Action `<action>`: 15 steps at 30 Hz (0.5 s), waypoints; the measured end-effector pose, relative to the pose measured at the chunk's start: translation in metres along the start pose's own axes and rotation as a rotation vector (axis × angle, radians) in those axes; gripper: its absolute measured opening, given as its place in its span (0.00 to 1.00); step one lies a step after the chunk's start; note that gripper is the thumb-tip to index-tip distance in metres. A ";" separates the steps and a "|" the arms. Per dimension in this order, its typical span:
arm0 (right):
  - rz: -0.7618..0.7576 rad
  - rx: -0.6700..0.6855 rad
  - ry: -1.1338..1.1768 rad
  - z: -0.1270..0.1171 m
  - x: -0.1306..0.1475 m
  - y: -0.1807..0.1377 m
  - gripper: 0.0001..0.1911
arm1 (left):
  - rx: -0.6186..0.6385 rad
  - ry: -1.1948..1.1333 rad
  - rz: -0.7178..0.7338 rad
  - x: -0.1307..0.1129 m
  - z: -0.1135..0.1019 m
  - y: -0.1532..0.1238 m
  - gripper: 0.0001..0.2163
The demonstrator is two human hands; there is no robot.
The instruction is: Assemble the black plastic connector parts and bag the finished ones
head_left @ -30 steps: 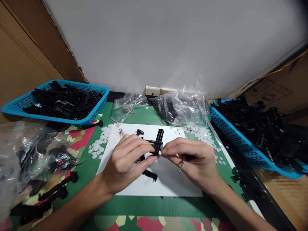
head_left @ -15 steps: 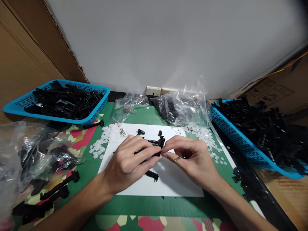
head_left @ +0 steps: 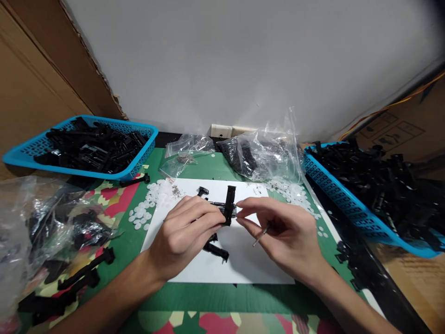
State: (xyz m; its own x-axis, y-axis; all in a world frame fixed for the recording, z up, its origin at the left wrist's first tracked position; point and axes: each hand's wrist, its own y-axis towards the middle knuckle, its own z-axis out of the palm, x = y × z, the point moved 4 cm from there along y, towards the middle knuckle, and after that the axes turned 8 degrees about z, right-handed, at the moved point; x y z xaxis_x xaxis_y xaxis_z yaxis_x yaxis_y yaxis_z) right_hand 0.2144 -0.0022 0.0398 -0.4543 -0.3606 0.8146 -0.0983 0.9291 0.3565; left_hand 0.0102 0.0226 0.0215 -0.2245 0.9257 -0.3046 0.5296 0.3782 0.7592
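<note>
Over a white sheet (head_left: 257,266), my left hand (head_left: 189,227) is closed on a black plastic part (head_left: 229,204), which stands nearly upright at the fingertips. My right hand (head_left: 287,227) has its thumb and forefinger at the right side of that part, touching or almost touching it. A thin metal tool (head_left: 260,235) is tucked in the right hand's curled fingers, its end sticking out below the thumb; its kind is unclear. Another black plastic part (head_left: 217,252) lies on the sheet below the left fingers, and a small black piece (head_left: 202,190) lies behind them.
Blue baskets of black parts stand at left (head_left: 135,170) and right (head_left: 342,206). White plastic discs lie in piles at left (head_left: 141,215) and right (head_left: 295,197), beside small metal pieces (head_left: 177,191). Clear bags (head_left: 271,157) lie along the wall; more bagged parts (head_left: 86,227) are at left.
The black part in my left hand has turned more upright, its broad side now showing. My right fingertips have parted slightly, and the metal tool points more steeply down.
</note>
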 end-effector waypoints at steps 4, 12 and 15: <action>-0.164 -0.055 -0.151 -0.002 0.008 -0.002 0.11 | -0.025 0.006 -0.007 0.001 -0.001 0.000 0.11; -0.260 0.074 -0.135 0.003 0.002 -0.001 0.13 | -0.038 0.020 -0.001 0.000 0.001 -0.002 0.11; -0.236 0.078 -0.110 0.005 0.004 0.001 0.12 | -0.042 0.015 0.011 0.000 0.001 -0.002 0.12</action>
State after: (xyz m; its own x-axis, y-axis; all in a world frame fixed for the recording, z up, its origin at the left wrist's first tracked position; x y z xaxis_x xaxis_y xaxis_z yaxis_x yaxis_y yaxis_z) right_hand 0.2086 -0.0026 0.0409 -0.5042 -0.5606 0.6569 -0.2786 0.8256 0.4907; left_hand 0.0095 0.0213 0.0196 -0.2313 0.9295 -0.2873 0.4973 0.3667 0.7863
